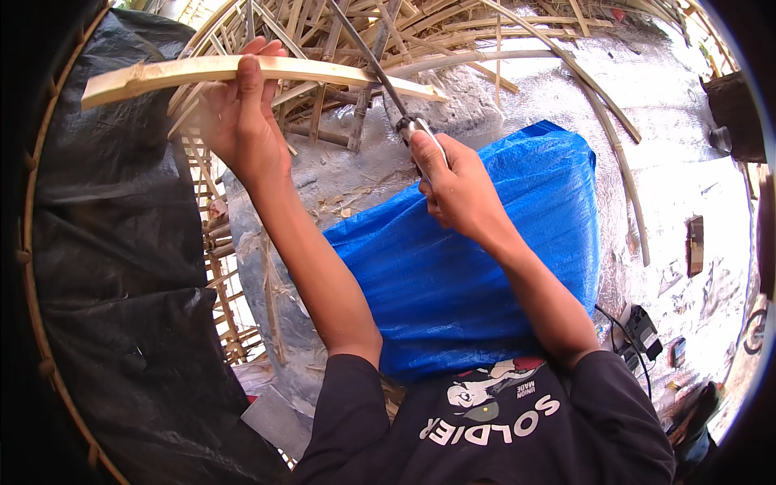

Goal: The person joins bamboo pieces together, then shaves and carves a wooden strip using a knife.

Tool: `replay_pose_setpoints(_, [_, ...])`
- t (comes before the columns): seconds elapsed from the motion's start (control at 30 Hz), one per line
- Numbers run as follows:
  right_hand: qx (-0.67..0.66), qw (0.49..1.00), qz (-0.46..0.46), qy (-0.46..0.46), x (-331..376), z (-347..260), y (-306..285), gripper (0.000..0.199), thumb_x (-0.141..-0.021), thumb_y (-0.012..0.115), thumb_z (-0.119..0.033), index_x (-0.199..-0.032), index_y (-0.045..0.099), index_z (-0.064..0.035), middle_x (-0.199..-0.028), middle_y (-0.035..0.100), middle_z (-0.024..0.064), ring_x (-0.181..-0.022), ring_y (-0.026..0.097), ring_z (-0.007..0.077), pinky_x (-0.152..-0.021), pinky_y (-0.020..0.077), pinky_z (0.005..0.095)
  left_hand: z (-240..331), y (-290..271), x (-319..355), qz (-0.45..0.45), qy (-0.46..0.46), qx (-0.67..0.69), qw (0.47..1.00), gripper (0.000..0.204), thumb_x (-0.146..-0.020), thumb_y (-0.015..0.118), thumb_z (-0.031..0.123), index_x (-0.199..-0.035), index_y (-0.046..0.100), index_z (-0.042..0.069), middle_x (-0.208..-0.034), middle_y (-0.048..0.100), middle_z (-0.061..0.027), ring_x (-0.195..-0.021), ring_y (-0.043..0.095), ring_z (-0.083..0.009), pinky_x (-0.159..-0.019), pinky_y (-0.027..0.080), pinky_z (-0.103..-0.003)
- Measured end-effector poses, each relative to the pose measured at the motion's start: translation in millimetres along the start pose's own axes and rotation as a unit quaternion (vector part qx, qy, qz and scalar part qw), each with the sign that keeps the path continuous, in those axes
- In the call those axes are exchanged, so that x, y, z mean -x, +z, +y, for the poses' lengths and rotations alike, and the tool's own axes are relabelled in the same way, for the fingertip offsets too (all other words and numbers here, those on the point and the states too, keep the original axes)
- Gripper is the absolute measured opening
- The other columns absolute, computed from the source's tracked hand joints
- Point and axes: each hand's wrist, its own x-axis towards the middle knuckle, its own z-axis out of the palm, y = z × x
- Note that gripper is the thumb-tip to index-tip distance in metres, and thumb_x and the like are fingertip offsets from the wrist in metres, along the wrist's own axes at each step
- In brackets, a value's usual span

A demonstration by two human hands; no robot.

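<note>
A pale, slightly curved bamboo strip (170, 77) lies level across the upper left. My left hand (252, 133) grips it, thumb in front and fingers partly hidden behind. In my right hand (459, 182), fingers wrap around the light grey handle of a long knife (360, 42). The knife's narrow dark blade slants up and left, crossing the strip close to its right end. Whether the edge bites into the strip I cannot tell. Below both hands, a blue tarp (485, 259) covers my lap.
Many loose bamboo strips (453, 36) are piled at the far side, near a rough grey block (461, 101). Black sheeting (121, 234) hangs along the left. On the silvery ground sheet (671, 194) at right are a small brown object (695, 245) and a black corded device (641, 331).
</note>
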Motion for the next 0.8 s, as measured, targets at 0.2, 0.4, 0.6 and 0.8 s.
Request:
replay_pose_setpoints(0.2, [-0.040,0.999,-0.002,0.028,5,-29,-21,0.047,-0.102,0.050,-0.044,-0.086,0.054,0.0004,-0.060,0.053,0.0086,-0.049,0.053,0.0182,-0.048,0.0427,0.0368,26,56,-70,0.006,0.039,0.055,0.998,0.071,-0.094,0.044,0.069,-0.107,0.042,-0.001,-0.121,0.057,-0.0275,-0.117,0.057,-0.0363,-0.098,0.048,-0.060])
replay_pose_setpoints(0.4, [0.064,0.994,0.048,-0.080,9,-33,-33,0.045,-0.101,0.052,-0.038,-0.088,0.058,0.0045,-0.071,0.062,0.0258,-0.063,0.059,0.0433,-0.060,0.0454,0.0475,69,102,-114,0.033,0.006,0.005,0.999,0.040,-0.100,0.050,0.028,-0.074,0.023,0.013,-0.058,0.028,-0.0004,-0.050,0.028,-0.0122,-0.048,0.024,-0.027])
replay_pose_setpoints(0.6, [0.069,0.982,0.047,-0.168,34,-69,-49,0.037,-0.100,0.057,-0.032,-0.091,0.056,0.0040,-0.071,0.060,0.0287,-0.067,0.059,0.0494,-0.060,0.0449,0.0504,68,133,-101,0.037,0.032,-0.038,0.998,0.040,-0.099,0.040,0.031,-0.070,0.016,0.016,-0.055,0.019,0.0000,-0.047,0.017,-0.0126,-0.046,0.017,-0.030])
replay_pose_setpoints(0.8, [-0.027,0.996,0.049,0.075,-28,5,-88,0.040,-0.102,0.051,-0.036,-0.092,0.053,0.0031,-0.065,0.059,0.0273,-0.056,0.056,0.0475,-0.057,0.0454,0.0500,47,129,-98,0.068,0.012,-0.025,0.997,0.038,-0.094,0.038,0.032,-0.068,0.014,0.017,-0.055,0.017,-0.0001,-0.047,0.017,-0.0129,-0.045,0.016,-0.029])
